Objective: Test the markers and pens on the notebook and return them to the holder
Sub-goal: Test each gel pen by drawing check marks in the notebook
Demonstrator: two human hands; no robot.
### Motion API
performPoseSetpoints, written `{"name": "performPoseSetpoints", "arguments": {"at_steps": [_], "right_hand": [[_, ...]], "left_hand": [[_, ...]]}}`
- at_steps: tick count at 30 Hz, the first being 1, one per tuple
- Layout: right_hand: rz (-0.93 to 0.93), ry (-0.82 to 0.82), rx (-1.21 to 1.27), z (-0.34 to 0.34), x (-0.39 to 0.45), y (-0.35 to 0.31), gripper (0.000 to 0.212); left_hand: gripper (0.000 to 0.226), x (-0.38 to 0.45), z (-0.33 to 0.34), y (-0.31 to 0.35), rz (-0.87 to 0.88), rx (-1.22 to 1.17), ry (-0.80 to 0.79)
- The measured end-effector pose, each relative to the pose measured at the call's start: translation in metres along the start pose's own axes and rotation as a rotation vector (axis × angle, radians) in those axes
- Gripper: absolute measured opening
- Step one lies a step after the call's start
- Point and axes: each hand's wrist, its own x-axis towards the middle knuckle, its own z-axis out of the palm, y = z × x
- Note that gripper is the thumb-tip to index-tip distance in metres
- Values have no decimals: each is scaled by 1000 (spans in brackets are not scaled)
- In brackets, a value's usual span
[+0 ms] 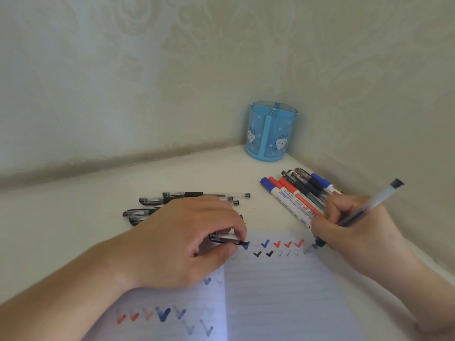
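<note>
Black pens point(182, 205) heaped at mid-worktop, apparently awaiting test. Left hand point(187, 242) pinning notebook point(270, 291), fingers closed on pen cap point(225, 238). Right hand point(354, 227) curled round uncapped pen point(364, 210), tip just past last tick. Markers point(295, 195) behind it; empty holder point(270, 131) in far corner.

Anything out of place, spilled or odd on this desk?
Small dark specks are scattered on the desk behind the loose black pens; I cannot tell what they are. The blue holder stands upright but looks empty, with the markers lying beside it. Nothing looks damaged.
</note>
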Motion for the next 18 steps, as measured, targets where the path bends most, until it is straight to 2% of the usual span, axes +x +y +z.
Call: {"name": "performPoseSetpoints", "arguments": {"at_steps": [14, 18], "right_hand": [[84, 45, 18, -1, 0, 0, 29], [81, 61, 158, -1, 2, 1, 43]], "left_hand": [[15, 1, 3, -3, 4, 15, 9], [29, 0, 7, -6, -45, -42, 57]]}}
